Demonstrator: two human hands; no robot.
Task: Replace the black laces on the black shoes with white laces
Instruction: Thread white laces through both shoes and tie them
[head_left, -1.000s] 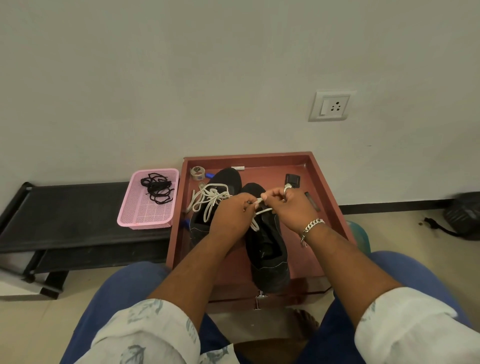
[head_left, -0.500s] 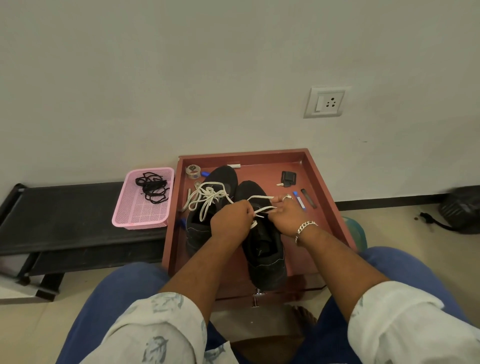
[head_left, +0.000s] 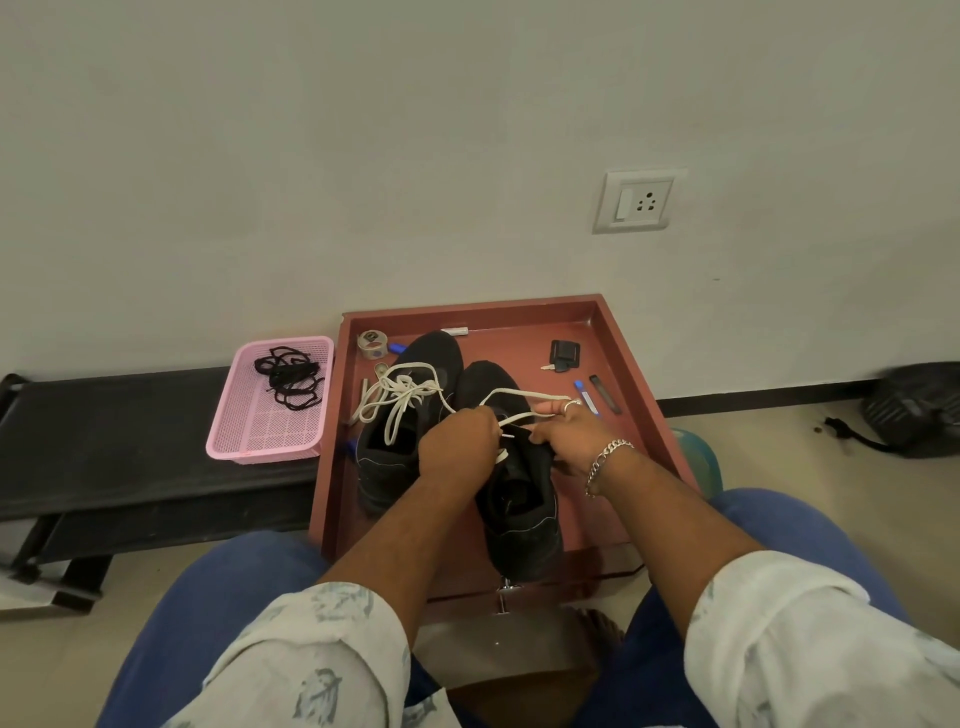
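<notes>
Two black shoes stand side by side in a reddish-brown tray (head_left: 618, 332). The left shoe (head_left: 395, 457) carries a tied white lace (head_left: 400, 395). Over the right shoe (head_left: 524, 514) both my hands work a second white lace (head_left: 511, 394). My left hand (head_left: 457, 441) grips one strand near the eyelets. My right hand (head_left: 571, 436) pinches the other strand, which loops up and over its fingers. The eyelets under my hands are hidden. The removed black laces (head_left: 288, 376) lie tangled in a pink basket (head_left: 260, 441) left of the tray.
In the tray lie a tape roll (head_left: 371, 344), a black key fob (head_left: 563, 356), a blue pen (head_left: 587, 397) and a dark strip. A black bench (head_left: 104, 441) holds the basket. A wall socket (head_left: 639, 200) is above; a black bag (head_left: 914, 410) sits at far right.
My hands have dropped from a raised pull down onto the right shoe, and the lace now forms a wider loop over my right fingers.
</notes>
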